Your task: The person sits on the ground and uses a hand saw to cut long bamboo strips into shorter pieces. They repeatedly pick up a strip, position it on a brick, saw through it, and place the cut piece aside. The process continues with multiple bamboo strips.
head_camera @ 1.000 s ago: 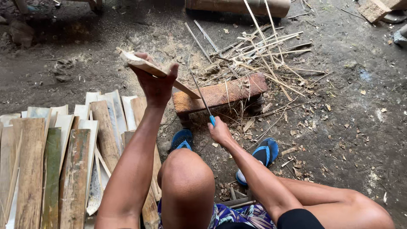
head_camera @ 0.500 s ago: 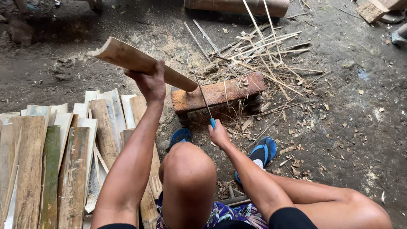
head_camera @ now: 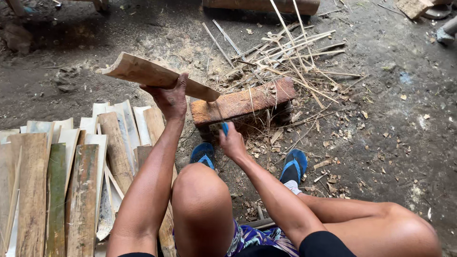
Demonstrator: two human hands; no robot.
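Note:
My left hand (head_camera: pixel 170 98) grips a flat bamboo slat (head_camera: pixel 143 72), held up off the ground and lying nearly level, its far end pointing left. My right hand (head_camera: pixel 232 143) is closed on the blue handle of a knife (head_camera: pixel 223 126); its thin blade points up toward the near edge of a reddish wooden chopping block (head_camera: pixel 247 101). The slat's right end hangs just over the block's left end. My knees and blue sandals (head_camera: pixel 293 165) sit right below the block.
A stack of split bamboo slats (head_camera: pixel 71 162) lies on the ground to the left. Thin bamboo strips and shavings (head_camera: pixel 290 52) are strewn behind and around the block. A log (head_camera: pixel 262 5) lies at the top edge on the bare dirt floor.
My left hand has turned the slat from end-on to broadside and brought it lower. My right hand with the knife has dropped slightly toward me.

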